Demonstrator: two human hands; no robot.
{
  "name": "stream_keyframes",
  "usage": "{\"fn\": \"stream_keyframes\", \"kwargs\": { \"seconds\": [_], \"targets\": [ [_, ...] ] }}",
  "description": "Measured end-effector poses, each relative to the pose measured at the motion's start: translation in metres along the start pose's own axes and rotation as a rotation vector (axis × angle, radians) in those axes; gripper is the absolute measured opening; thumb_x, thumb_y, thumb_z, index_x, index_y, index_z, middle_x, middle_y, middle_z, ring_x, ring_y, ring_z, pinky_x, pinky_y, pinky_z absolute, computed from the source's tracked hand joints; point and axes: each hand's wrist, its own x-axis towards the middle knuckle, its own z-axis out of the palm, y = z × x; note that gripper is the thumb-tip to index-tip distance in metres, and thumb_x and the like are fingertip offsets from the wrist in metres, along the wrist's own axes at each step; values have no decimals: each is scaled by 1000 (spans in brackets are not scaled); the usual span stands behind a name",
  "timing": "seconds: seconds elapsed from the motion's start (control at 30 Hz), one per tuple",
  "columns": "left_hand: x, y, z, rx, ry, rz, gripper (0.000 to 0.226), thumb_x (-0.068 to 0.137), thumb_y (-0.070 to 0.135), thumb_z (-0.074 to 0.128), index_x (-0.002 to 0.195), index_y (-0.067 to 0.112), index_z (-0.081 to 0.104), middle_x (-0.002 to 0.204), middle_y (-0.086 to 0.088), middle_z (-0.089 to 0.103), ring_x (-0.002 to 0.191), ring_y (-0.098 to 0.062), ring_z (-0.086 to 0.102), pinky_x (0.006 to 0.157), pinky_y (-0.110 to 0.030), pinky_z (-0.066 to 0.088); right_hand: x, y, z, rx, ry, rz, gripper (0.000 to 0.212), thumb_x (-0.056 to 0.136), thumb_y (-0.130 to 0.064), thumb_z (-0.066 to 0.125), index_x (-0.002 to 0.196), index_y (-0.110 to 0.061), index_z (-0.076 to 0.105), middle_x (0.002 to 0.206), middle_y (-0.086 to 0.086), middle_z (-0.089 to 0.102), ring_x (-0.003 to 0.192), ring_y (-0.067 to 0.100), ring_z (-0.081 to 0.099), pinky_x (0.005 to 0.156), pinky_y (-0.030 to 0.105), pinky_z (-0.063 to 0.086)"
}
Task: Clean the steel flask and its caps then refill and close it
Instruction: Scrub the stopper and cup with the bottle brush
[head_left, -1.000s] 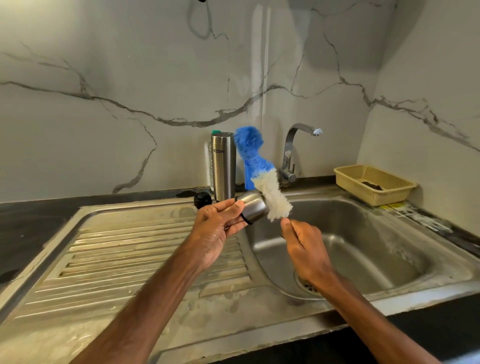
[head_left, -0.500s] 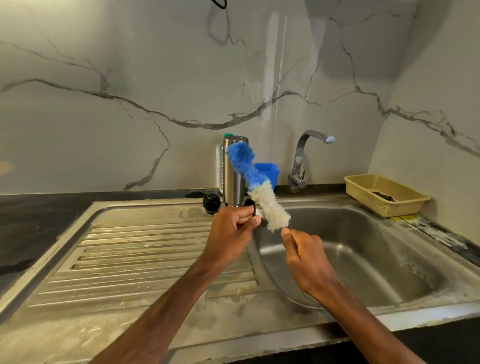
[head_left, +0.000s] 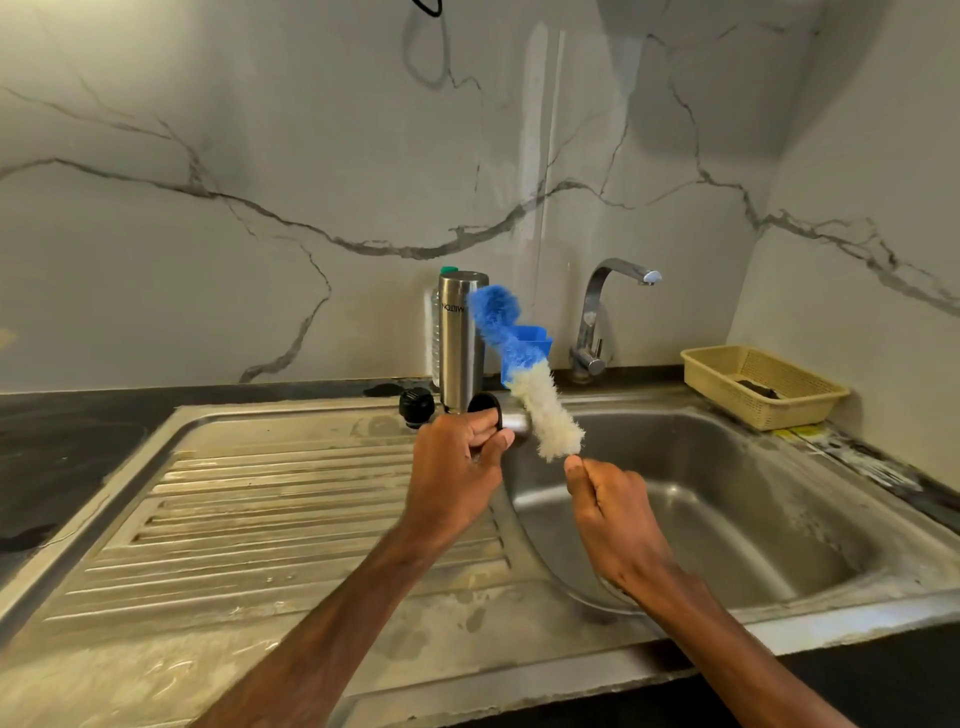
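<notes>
Head view: fluffy blue-white brush (head_left: 521, 373) against shiny steel cap (head_left: 515, 423)

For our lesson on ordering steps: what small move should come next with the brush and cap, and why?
Probably twist the brush against the cap. The left hand grips the cap above the sink, the right hand pinches the brush's end, and its white bristles lie against the cap's end, so scrubbing seems under way.
</notes>
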Motion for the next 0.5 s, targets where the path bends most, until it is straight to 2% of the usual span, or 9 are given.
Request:
{"fn": "stream_keyframes", "kwargs": {
  "seconds": [0.17,0.3,0.4,0.5],
  "targets": [
    [-2,-6,0,-29,-9,-22,8,90,12,76,94,5,77,83,5,77,80,-5,72,69,-13,56,-2,-5,9,-43,-53,-53,44,107,-35,38,63,-29,42,55,-11,42,45,7,37,49,23,28],
    [-4,-5,5,40,2,43,27,90,17,77,114,5,75,103,1,78,99,3,67,80,-2,49,4,3,7,-35,17,-3,45,107,-35,36,63,-24,44,56,-9,42,51,7,35,52,29,30],
    [-5,-5,6,87,-16,107,25,89,16,78,113,10,75,104,4,77,99,0,69,85,-11,55,-1,-2,5,-27,-13,-81,45,107,-32,38,62,-27,41,52,-11,39,46,7,37,49,20,26],
    [-8,-5,4,217,-6,180,16,88,14,78,103,10,75,92,-4,78,81,-13,74,73,-25,60,0,-4,5,10,13,-62,46,107,-31,39,61,-24,40,52,-10,38,45,8,39,47,19,27]
  ]
}}
